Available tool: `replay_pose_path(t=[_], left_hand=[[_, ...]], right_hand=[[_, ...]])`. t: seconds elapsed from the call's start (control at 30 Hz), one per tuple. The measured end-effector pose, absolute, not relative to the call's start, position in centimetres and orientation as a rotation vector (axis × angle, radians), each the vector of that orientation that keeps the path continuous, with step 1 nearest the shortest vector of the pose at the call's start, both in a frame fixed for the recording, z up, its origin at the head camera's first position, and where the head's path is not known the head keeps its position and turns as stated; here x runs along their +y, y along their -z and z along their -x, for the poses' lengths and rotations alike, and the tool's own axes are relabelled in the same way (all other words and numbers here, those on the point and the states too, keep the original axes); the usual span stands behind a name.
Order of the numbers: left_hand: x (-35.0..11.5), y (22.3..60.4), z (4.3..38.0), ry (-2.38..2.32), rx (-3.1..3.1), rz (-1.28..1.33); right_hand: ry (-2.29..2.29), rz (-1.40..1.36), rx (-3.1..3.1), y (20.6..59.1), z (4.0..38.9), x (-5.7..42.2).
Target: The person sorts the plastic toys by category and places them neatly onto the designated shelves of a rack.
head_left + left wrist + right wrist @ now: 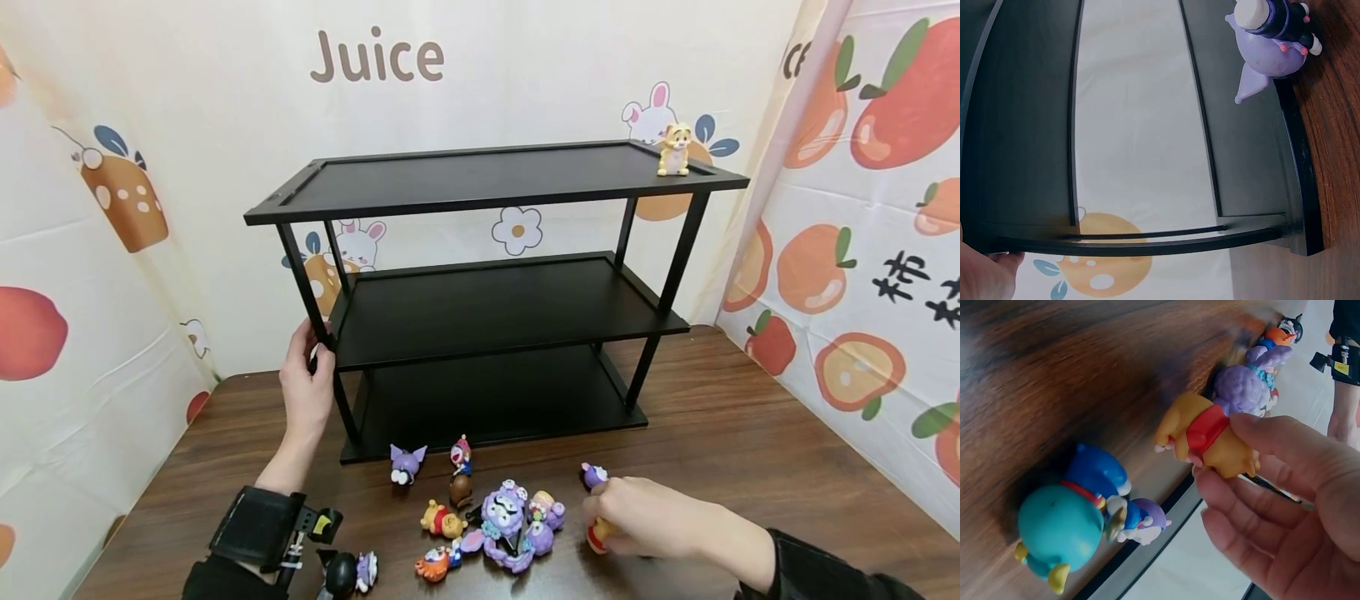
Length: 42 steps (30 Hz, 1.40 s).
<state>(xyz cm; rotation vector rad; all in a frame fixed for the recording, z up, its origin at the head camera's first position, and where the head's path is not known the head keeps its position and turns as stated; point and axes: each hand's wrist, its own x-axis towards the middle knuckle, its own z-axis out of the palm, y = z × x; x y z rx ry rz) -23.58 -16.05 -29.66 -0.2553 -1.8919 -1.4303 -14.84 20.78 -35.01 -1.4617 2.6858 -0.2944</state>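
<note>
Nearest to me, at the table's (pixel 750 417) front edge by the left wrist, lies a black-headed figurine (pixel 341 575), partly cut off from view. A little farther in is a huddle of small figures: an orange one (pixel 432 567), a large purple one (pixel 504 512), and a red-and-yellow bear (pixel 441 521) lying down. To the right of these, the right hand (pixel 637 517) pinches a second yellow bear (pixel 1209 430), in a red shirt, between thumb and fingers, low over the table; whether the bear touches the wood I cannot tell. Near it, seen from the right wrist, lie a teal-headed figure (pixel 1060 528) and, just beside that, a small purple-capped figure (pixel 1146 522).

Beyond the huddle, a purple-eared figure (pixel 406 463) lies in front of the black three-tier rack (pixel 495 308). The left hand (pixel 307 387) grips the rack's left front post beside the middle tier, fingers wrapped round it. On the top tier, at the right end, a pale yellow figurine (pixel 674 152) stands upright. Behind hangs a cream backdrop (pixel 525 92) lettered "Juice".
</note>
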Motion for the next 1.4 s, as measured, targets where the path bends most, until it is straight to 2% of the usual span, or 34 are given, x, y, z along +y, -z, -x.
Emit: replay_pose_path(t=[0.63, 1.03, 1.4], left_hand=[[-16.0, 29.6, 23.6, 1.415, -1.904, 0.255], [-16.0, 29.5, 23.5, 1.404, -1.915, 0.242], [-15.9, 29.6, 23.4, 1.405, -1.912, 0.245]], right_hand=[[0.27, 1.309, 2.792, 35.7, 15.2, 20.1], [0.235, 1.805, 2.516, 35.5, 16.2, 20.7], [0.235, 1.743, 2.509, 36.1, 16.6, 20.9]])
